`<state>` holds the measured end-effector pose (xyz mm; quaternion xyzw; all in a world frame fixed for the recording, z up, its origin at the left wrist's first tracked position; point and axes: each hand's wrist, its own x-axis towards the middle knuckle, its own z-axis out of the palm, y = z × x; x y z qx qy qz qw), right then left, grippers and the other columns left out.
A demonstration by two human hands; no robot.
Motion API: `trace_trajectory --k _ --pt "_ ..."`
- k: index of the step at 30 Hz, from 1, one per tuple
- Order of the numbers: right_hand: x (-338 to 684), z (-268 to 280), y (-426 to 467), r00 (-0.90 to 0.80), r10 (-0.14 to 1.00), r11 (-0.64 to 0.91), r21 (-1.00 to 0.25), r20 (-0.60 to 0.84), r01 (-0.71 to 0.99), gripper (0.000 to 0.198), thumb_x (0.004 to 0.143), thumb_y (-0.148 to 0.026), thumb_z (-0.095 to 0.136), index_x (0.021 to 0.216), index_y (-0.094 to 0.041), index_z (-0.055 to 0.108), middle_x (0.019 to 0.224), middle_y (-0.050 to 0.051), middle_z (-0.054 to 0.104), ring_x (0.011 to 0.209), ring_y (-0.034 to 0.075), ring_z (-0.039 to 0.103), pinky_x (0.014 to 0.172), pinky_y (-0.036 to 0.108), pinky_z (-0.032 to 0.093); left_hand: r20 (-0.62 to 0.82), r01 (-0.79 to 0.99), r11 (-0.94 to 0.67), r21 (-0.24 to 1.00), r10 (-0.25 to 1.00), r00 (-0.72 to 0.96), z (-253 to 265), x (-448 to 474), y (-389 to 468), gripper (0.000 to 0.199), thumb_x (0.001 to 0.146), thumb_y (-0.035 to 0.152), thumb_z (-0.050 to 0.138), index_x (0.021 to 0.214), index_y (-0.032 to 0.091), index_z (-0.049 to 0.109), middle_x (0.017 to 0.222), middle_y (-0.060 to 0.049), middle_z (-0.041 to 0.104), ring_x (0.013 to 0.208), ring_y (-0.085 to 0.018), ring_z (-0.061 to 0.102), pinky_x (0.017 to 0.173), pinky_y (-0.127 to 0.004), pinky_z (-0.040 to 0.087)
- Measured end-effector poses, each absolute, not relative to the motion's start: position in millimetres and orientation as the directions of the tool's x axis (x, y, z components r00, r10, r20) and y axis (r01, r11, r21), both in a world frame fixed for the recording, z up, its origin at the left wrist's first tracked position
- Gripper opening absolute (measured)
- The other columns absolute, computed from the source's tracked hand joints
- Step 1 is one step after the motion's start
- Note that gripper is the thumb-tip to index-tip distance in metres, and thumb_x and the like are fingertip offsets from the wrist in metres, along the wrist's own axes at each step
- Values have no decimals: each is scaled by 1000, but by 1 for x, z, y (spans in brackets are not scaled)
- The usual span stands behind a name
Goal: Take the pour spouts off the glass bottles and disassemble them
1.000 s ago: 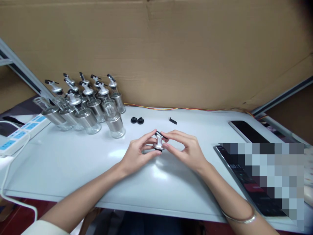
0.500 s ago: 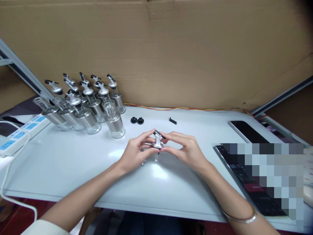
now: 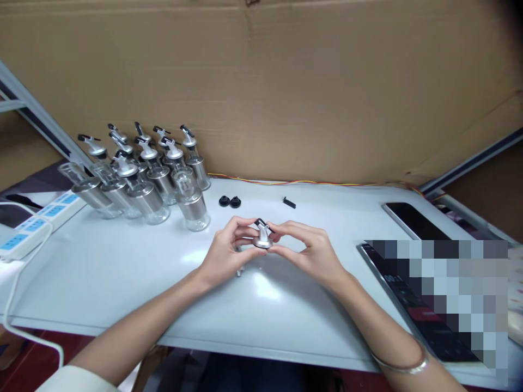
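- Saw white table, steel-banded glass bottles grouped at left rear.
- Had left hand and right hand clamped on silver pourer, from its left and right sides.
- Held it roughly upright between both, thumbs at its base, index fingers up by black lever.
- Noted two black stoppers lying beyond the grip, apart from it.

The left hand and right hand face inward, fingers bent, forearms converging.
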<state>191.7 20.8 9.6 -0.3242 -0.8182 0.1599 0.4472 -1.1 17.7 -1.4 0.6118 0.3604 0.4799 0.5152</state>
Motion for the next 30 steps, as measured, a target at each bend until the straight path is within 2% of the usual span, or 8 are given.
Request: trace_trajectory --k 4,10,17,20,23,26,28,30 --pt "189 12 18 -321 757 653 -660 569 370 27 77 -23 70 102 -20 61 89 5 70 79 17 67 73 31 57 348 15 -366 930 897 274 0 -2 19 22 71 20 73 85 15 57 90 -6 69 89 -17 68 84 -31 56" --pt "184 8 20 -291 859 480 -861 422 171 39 75 -31 72 108 -21 52 97 7 67 85 17 67 75 34 60 551 206 -620 757 775 309 0 -7 23 17 80 21 66 96 17 66 108 -9 69 101 -19 66 89 -31 55" --pt "181 1 20 -258 855 497 -852 449 164 40 78 -26 68 112 -23 49 89 4 65 80 16 65 75 35 59 729 313 -876 367 480 487 -2 -11 27 27 87 16 56 114 17 58 115 -11 66 106 -16 64 90 -29 55" --pt "180 2 19 -253 843 524 -830 475 191 42 78 -25 67 116 -23 48 90 4 65 81 16 65 75 34 58 730 342 -900 270 423 536 -1 -13 29 37 89 16 53 125 18 49 117 -11 65 109 -15 62 89 -28 53" --pt "181 2 19 -223 849 523 -824 479 219 41 80 -26 66 117 -24 50 88 3 66 81 16 66 74 32 57 727 428 -891 152 394 562 4 -16 30 51 87 25 57 134 18 37 121 -14 61 117 -21 56 96 -39 47" --pt "182 5 19 -177 840 543 -799 514 259 36 82 -26 64 116 -26 54 92 3 66 80 16 66 74 31 56 818 595 -797 99 406 407 11 -23 35 63 81 35 63 135 19 33 131 -16 51 128 -29 43 106 -53 31" --pt "183 7 18 -174 804 593 -748 568 298 26 84 -23 60 110 -26 60 96 4 65 80 15 65 74 31 55 896 688 -703 180 407 180 16 -31 41 63 78 32 63 133 22 33 137 -14 42 132 -30 36 109 -54 24" --pt "183 10 18 -170 756 647 -681 632 343 17 86 -21 58 100 -26 66 93 4 64 81 15 63 73 30 54 904 720 -611 329 425 -53 18 -39 50 63 76 23 61 131 23 32 139 -12 35 134 -29 31 112 -52 22"
